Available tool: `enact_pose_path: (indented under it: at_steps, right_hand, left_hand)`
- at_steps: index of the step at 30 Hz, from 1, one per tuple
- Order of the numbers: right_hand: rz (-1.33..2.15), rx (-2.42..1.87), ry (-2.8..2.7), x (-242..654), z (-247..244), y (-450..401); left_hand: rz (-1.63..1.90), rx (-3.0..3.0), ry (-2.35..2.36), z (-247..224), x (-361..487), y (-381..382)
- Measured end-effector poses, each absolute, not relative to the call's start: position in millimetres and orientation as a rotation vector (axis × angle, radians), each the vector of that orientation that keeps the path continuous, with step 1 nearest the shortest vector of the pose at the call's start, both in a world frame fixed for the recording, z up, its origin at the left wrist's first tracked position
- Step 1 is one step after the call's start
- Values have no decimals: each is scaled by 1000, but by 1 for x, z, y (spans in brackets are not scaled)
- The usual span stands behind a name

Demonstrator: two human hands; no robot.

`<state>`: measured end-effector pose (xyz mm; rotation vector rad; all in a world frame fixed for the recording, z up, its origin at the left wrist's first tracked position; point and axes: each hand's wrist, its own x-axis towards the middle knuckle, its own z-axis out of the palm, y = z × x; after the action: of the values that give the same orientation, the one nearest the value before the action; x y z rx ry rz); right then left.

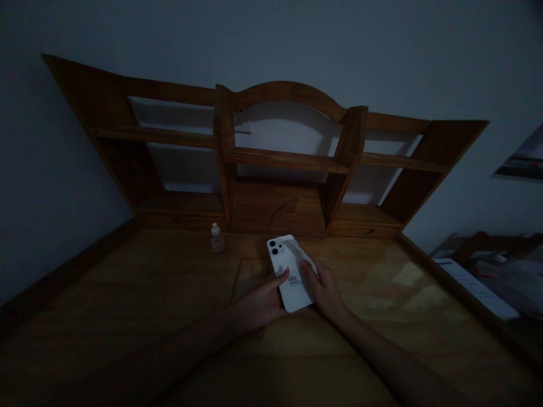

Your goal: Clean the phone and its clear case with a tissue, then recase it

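A white smartphone (pixel 292 291) is held above the desk with its back facing me, tilted, its camera lenses at the upper left corner. My left hand (pixel 258 305) grips it from the lower left, the thumb lying across the back. On the right edge, my right hand (pixel 326 291) is closed at the phone, thumb pressed to its back. A pale greyish patch runs along the upper right of the back to that hand; whether it is a thin sheet or a reflection I cannot tell. The fingers under the phone are hidden.
A small dropper-type bottle (pixel 218 242) stands on the wooden desk (pixel 169 282), left of the phone. Behind rises a wooden shelf unit (pixel 288 161) with compartments. A wall socket (pixel 240 118) shows through it. Beyond the desk's right edge lies a white flat object (pixel 477 288). The room is dim.
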<state>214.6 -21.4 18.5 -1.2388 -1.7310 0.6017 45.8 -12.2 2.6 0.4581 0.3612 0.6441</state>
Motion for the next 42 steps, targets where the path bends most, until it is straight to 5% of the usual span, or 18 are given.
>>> enact_pose_path:
  at_steps: [7, 22, 42]
  right_hand:
    - [577, -1272, -1745, 213, 21, -23]
    - [-419, -1582, -2198, 225, 35, -25]
    - [-315, -1224, -2250, 213, 24, -40]
  left_hand:
    - [669, 377, 311, 9, 42, -8]
    - [792, 314, 349, 8, 47, -8]
    - [781, 244, 327, 11, 42, -7]
